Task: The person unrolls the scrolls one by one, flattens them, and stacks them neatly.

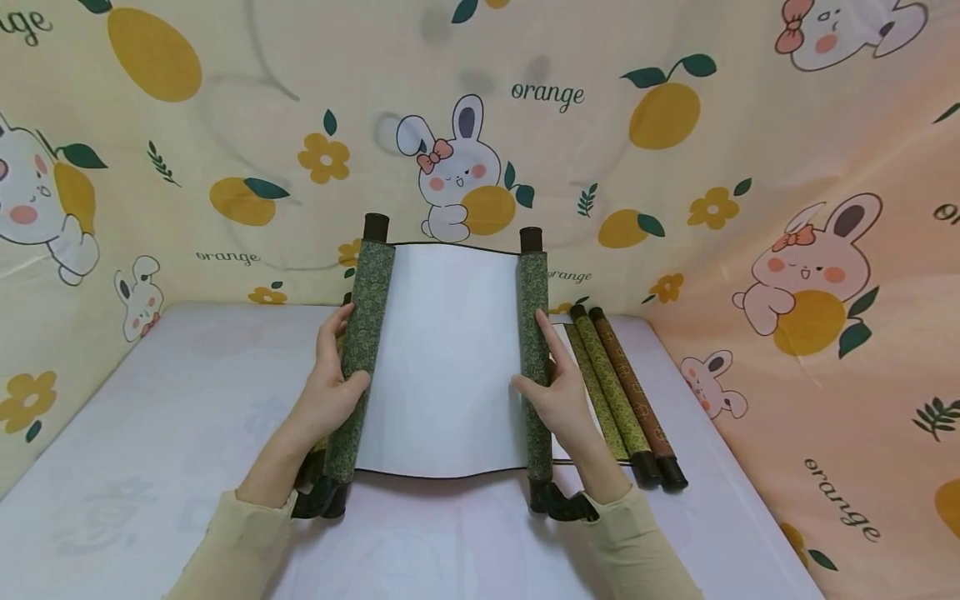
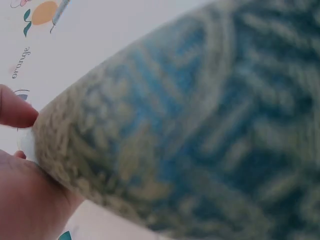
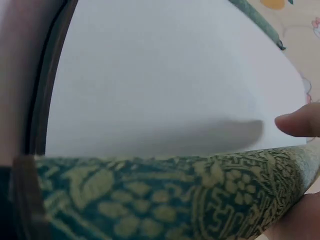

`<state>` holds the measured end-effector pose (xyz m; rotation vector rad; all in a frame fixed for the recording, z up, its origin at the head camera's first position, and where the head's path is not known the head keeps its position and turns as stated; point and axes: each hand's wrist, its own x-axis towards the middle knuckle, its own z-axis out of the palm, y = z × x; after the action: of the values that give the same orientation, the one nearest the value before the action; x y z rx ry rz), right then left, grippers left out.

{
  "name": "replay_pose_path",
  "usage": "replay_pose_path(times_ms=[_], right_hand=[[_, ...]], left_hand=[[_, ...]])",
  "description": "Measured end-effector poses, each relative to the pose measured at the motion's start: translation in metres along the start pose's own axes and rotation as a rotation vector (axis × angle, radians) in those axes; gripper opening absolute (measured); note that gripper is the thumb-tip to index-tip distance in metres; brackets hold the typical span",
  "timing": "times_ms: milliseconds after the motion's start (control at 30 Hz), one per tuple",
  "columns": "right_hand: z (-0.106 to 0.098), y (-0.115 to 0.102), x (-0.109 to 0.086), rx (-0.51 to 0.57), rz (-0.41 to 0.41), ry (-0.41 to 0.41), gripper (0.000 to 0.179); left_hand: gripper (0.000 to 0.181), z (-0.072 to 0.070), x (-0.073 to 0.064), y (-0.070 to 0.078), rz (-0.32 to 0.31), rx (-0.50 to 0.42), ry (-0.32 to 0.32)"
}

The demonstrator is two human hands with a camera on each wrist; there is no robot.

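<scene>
A hand scroll [image 1: 450, 358] with dark green patterned rolls and a blank white sheet between them stands tilted up above the table. My left hand [image 1: 336, 392] grips its left roll [image 1: 367, 333], the thumb in front and the other fingers mostly hidden. On the other side, my right hand [image 1: 558, 392] holds the right roll [image 1: 534, 333], thumb over the front. Black knobs cap the rolls. In the left wrist view the patterned cloth [image 2: 165, 130] fills most of the picture. The right wrist view shows the white sheet [image 3: 160, 75] beyond the roll [image 3: 165, 195].
To the right on the table [image 1: 150, 417] lie a yellow-green scroll roll [image 1: 611, 383] and a brown one [image 1: 637, 383], side by side with dark end knobs. Part of another yellow-green roll shows behind the left hand. A patterned cloth backdrop [image 1: 375, 67] rises behind.
</scene>
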<state>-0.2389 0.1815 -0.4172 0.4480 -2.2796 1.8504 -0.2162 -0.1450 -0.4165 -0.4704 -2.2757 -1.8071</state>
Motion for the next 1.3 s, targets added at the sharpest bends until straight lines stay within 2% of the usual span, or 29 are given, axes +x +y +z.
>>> replay_pose_path(times_ms=[267,500,800,933,1067,1167,1300], right_hand=[[0.006,0.0,-0.001,0.019,-0.001,0.0,0.094],[0.0,-0.002,0.001,0.074,0.031,0.002,0.093],[-0.017,-0.007,0.004,0.088,0.038,0.0,0.094],[-0.023,-0.008,0.004,0.106,0.021,-0.012,0.092],[-0.028,-0.007,0.004,0.067,0.013,-0.019,0.089],[-0.03,-0.006,0.004,0.048,0.004,-0.025,0.089],[-0.034,-0.005,0.005,0.032,-0.014,-0.036,0.084]], left_hand=[[0.091,0.003,0.0,-0.003,0.029,0.062,-0.009],[0.084,0.0,-0.001,-0.001,0.038,0.027,0.008],[0.082,-0.004,0.0,0.001,-0.009,-0.009,0.086],[0.08,-0.007,0.0,0.004,-0.011,-0.006,0.095],[0.082,-0.011,-0.001,0.006,-0.016,-0.002,0.093],[0.086,-0.014,-0.002,0.007,-0.005,0.014,0.1],[0.086,-0.018,-0.001,0.007,0.046,0.041,0.105]])
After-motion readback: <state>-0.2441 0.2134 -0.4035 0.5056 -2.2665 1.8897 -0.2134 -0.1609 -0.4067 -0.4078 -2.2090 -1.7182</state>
